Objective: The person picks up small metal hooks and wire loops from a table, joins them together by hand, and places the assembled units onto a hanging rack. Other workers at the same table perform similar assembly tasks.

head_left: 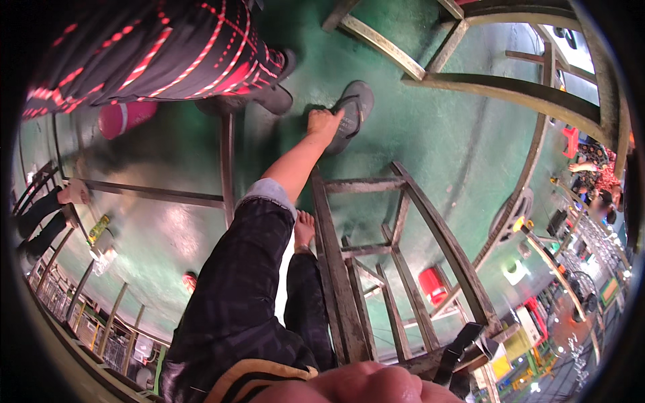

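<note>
My left arm, in a dark sleeve with a rolled denim cuff (272, 191), stretches forward from the lower edge. At its end my left hand (325, 123) is closed on the strap side of a dark grey flip-flop (349, 126), whose footbed faces up. It looks larger than the footwear around it; whether it still touches the green floor I cannot tell. Below the forearm, a bare foot (304, 230) comes out of a dark trouser leg (307, 289). My right hand does not show.
A worn stool-like frame (366, 185) stands just right of the arm, with a larger frame (510, 92) beyond. Close by at upper left is a person in dark, red-patterned clothes (181, 54) and dark sandals (274, 101). A pink container (127, 118) and red container (433, 285) rest on the floor.
</note>
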`<action>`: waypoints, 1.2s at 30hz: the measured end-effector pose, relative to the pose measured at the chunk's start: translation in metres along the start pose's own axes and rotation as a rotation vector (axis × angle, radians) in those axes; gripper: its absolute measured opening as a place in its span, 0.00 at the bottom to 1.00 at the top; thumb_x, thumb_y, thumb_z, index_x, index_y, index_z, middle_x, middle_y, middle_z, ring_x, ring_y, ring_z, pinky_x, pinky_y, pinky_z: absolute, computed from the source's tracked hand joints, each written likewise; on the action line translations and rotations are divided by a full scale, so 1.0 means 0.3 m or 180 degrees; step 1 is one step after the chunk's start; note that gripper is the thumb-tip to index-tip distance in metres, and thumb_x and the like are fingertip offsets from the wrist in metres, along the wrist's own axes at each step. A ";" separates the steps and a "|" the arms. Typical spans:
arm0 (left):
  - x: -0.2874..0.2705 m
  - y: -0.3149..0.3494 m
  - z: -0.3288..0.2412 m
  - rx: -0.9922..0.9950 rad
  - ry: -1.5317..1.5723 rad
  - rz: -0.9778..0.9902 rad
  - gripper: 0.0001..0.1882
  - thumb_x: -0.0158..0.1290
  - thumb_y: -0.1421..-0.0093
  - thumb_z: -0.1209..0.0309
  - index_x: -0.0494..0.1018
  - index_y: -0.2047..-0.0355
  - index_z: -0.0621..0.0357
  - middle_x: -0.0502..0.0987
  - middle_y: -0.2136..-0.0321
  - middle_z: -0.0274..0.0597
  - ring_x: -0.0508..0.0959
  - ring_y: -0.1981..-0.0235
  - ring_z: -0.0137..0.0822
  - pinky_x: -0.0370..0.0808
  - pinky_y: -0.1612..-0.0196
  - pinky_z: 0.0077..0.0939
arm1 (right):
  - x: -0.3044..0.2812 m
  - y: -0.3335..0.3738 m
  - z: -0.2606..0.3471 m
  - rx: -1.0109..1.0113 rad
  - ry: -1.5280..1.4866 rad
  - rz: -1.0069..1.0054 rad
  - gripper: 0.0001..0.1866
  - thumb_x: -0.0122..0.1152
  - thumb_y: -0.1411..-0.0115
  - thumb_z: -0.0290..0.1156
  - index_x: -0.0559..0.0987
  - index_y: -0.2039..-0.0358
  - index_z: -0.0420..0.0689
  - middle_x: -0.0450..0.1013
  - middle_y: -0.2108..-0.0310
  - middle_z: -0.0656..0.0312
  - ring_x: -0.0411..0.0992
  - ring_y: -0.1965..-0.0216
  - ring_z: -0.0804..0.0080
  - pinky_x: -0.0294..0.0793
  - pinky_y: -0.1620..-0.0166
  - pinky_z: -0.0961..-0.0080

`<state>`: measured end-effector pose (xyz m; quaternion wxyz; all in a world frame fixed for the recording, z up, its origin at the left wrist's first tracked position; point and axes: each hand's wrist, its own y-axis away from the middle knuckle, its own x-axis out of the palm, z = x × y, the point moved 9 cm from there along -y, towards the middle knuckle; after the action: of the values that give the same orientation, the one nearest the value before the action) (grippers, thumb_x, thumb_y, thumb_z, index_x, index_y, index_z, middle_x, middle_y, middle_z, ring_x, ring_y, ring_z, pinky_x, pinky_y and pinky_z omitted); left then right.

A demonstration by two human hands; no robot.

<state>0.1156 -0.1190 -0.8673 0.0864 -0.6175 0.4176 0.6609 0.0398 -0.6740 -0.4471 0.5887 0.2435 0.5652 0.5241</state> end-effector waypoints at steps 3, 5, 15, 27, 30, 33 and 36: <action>-0.030 -0.035 0.265 -0.0438 -0.0327 -0.0128 0.24 0.42 0.39 0.69 0.64 0.40 0.40 0.81 0.69 0.43 0.80 0.65 0.41 0.70 0.60 0.41 | 0.048 -0.058 -0.023 -0.0006 -0.0066 0.0065 0.27 0.42 0.32 0.50 0.68 0.41 0.46 0.70 0.46 0.63 0.69 0.47 0.65 0.69 0.44 0.68; -0.014 -0.083 0.443 -0.0548 -0.0528 0.0113 0.22 0.41 0.36 0.67 0.65 0.41 0.48 0.81 0.63 0.46 0.80 0.59 0.43 0.68 0.49 0.48 | 0.063 -0.085 -0.017 0.0007 -0.0040 0.0169 0.27 0.42 0.32 0.50 0.68 0.41 0.46 0.70 0.46 0.63 0.69 0.47 0.65 0.69 0.44 0.68; 0.070 0.223 0.549 -0.0034 0.0295 0.1146 0.36 0.46 0.42 0.76 0.50 0.33 0.45 0.73 0.50 0.59 0.76 0.50 0.53 0.56 0.39 0.66 | 0.044 -0.081 -0.016 -0.0025 -0.0118 0.0257 0.27 0.42 0.32 0.50 0.67 0.40 0.46 0.70 0.45 0.63 0.69 0.47 0.66 0.68 0.44 0.67; 0.339 0.954 0.255 0.0061 0.0143 0.2414 0.16 0.43 0.36 0.66 0.75 0.51 0.50 0.77 0.52 0.46 0.76 0.48 0.46 0.62 0.41 0.52 | 0.008 -0.131 0.052 -0.0225 -0.0229 0.0556 0.27 0.42 0.31 0.50 0.67 0.40 0.46 0.70 0.45 0.63 0.69 0.46 0.66 0.68 0.43 0.67; 0.211 1.018 0.215 -0.0416 0.0501 0.2101 0.18 0.47 0.40 0.69 0.72 0.51 0.61 0.77 0.52 0.46 0.75 0.49 0.48 0.69 0.46 0.46 | -0.015 -0.088 0.080 -0.0318 -0.0370 0.0661 0.27 0.42 0.31 0.50 0.67 0.40 0.46 0.70 0.44 0.63 0.69 0.46 0.66 0.68 0.43 0.67; 0.083 1.055 0.252 -0.1240 0.0886 0.1892 0.29 0.60 0.50 0.65 0.68 0.46 0.60 0.76 0.52 0.45 0.75 0.49 0.50 0.73 0.47 0.42 | -0.045 -0.054 0.131 -0.0464 -0.0567 0.0831 0.27 0.42 0.31 0.50 0.67 0.40 0.46 0.70 0.44 0.63 0.69 0.46 0.66 0.68 0.43 0.67; -0.050 1.110 0.252 -0.1396 0.1706 0.1142 0.32 0.68 0.61 0.61 0.76 0.52 0.50 0.79 0.59 0.48 0.78 0.56 0.48 0.75 0.53 0.40 | -0.067 -0.027 0.230 -0.0617 -0.0739 0.1127 0.27 0.42 0.31 0.49 0.67 0.39 0.46 0.70 0.44 0.63 0.69 0.46 0.66 0.68 0.43 0.66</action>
<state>-0.1471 -0.2751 -0.7143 -0.2767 -0.6892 0.3756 0.5543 0.1097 -0.6734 -0.4294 0.5693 0.3399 0.3892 0.6394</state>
